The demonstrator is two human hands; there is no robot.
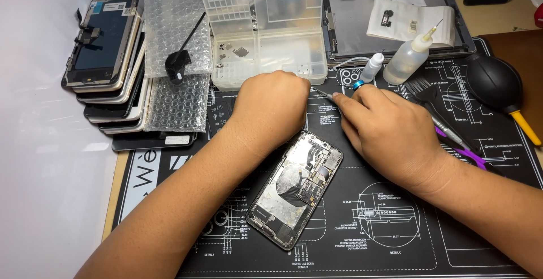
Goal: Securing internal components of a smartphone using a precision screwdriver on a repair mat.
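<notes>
The left hand [272, 104] is curled into a loose fist beside the clear plastic parts tray [266, 35]; whether it grips anything cannot be told. The right hand [390, 134] is closed around a small screwdriver [327, 94] with a blue collar, its tip pointing toward the left hand. An opened phone [297, 188], internals exposed, lies on the black work mat [396, 228] on the desk, just below and between both hands. A stack of phone screens [107, 58] sits at far left, near bubble wrap [172, 30]. A squeeze bottle [410, 58] and black air blower [495, 81] stand at right.
</notes>
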